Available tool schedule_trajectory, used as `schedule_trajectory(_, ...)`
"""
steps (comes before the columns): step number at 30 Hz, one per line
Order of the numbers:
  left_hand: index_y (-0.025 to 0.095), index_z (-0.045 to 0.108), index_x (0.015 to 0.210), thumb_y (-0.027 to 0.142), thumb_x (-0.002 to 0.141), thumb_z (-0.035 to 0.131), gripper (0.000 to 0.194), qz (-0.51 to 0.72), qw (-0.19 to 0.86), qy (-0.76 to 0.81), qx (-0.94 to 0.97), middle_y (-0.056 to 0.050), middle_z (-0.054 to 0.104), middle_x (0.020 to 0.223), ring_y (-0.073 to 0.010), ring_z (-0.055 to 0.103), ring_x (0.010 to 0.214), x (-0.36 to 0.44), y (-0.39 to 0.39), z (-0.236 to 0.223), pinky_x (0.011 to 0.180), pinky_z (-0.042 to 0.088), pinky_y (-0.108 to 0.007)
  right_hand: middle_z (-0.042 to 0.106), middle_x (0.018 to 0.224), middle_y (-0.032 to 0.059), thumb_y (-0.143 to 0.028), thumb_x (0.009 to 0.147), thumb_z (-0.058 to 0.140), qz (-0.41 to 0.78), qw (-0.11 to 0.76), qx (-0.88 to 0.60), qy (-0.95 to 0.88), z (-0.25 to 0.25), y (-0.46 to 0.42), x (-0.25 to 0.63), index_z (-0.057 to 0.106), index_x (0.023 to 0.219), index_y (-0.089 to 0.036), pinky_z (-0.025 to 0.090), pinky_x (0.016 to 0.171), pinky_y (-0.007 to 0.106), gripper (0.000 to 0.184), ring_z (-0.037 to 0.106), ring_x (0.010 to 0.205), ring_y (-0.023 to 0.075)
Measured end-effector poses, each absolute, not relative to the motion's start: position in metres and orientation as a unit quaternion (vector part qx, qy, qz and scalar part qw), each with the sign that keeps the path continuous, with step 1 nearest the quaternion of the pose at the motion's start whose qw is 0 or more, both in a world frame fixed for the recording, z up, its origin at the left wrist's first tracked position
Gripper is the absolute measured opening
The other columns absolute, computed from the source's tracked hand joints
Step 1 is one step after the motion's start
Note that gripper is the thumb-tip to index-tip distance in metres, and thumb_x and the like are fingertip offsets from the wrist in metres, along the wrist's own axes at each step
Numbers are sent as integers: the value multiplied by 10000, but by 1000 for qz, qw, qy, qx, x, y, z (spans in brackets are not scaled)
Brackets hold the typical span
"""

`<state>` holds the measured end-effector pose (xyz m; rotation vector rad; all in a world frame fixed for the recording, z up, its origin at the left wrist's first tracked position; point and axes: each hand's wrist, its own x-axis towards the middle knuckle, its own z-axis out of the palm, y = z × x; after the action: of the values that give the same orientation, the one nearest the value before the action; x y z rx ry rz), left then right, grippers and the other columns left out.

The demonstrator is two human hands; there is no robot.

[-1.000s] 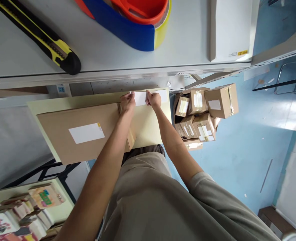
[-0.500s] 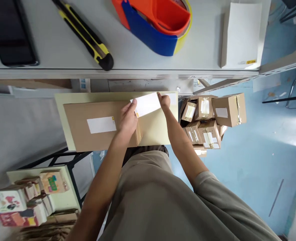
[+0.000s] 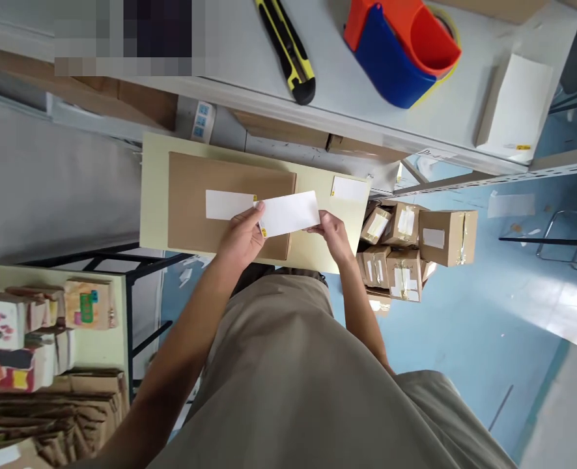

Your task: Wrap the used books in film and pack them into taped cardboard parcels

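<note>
A blank white label (image 3: 291,213) with a small yellow mark at one corner is held between my two hands, above the right part of a cardboard box (image 3: 191,228). My left hand (image 3: 242,241) pinches its left end, thumb on top. At the label's right end my right hand (image 3: 335,234) grips the edge with closed fingers. Another white label (image 3: 227,204) lies on the box top, partly covered by the held one. The box rests on a pale yellow board (image 3: 154,195), where one more label (image 3: 348,189) lies at the right end.
On the shelf above are a yellow-black utility knife (image 3: 288,55), a red-blue tape dispenser (image 3: 400,58) and a stack of labels (image 3: 518,107). Taped cardboard boxes (image 3: 403,251) are piled on the floor at right. Flattened cardboard (image 3: 64,410) and small boxes fill a lower-left stand.
The view has shifted and tilted. The held label has turned slightly toward level, and my right hand has dropped from its upper right corner to its right edge.
</note>
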<state>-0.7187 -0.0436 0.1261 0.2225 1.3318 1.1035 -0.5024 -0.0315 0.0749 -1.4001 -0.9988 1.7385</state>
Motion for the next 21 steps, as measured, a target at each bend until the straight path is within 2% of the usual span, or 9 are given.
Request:
schedule_trajectory(3,167,819,1032,520,904,958,400,478,661,568,110,-171,881,1200,-396,758,1413,-726,-49,130,1207,648,-528,795,777,25,-892,888,771,599,379,-587,-391,101,-59,-525,749,839,-253,697,787,362,642,806,768,215)
schedule_trajectory(8,170,847,1013,563,841,991,452,441,710,525,159,-175,881,1174,-420,788,1353,-765,-59,148,1153,676,-577,757,701,9,-810,946,769,528,420,-624,-393,126,-65,-554,678,744,-261,655,715,331,593,754,700,190)
schedule_trajectory(11,163,866,974,496,782,1026,417,413,713,531,196,-172,884,1107,-440,830,1248,-800,-65,161,1105,698,-594,757,707,3,-758,975,773,499,431,-628,-413,144,-62,-568,681,759,-265,654,715,330,547,745,693,181)
schedule_trajectory(16,168,876,927,401,753,1038,333,368,698,558,257,-170,881,976,-433,873,1059,-859,-75,177,971,737,-560,749,699,-2,-762,987,768,462,419,-638,-452,172,-62,-608,674,758,-275,679,708,353,545,755,680,184)
schedule_trajectory(21,188,870,911,339,776,1022,254,357,694,563,272,-158,874,935,-416,874,1013,-912,-80,181,862,749,-512,743,695,-4,-763,989,775,441,402,-652,-468,187,-67,-661,677,757,-279,703,723,358,545,765,684,180)
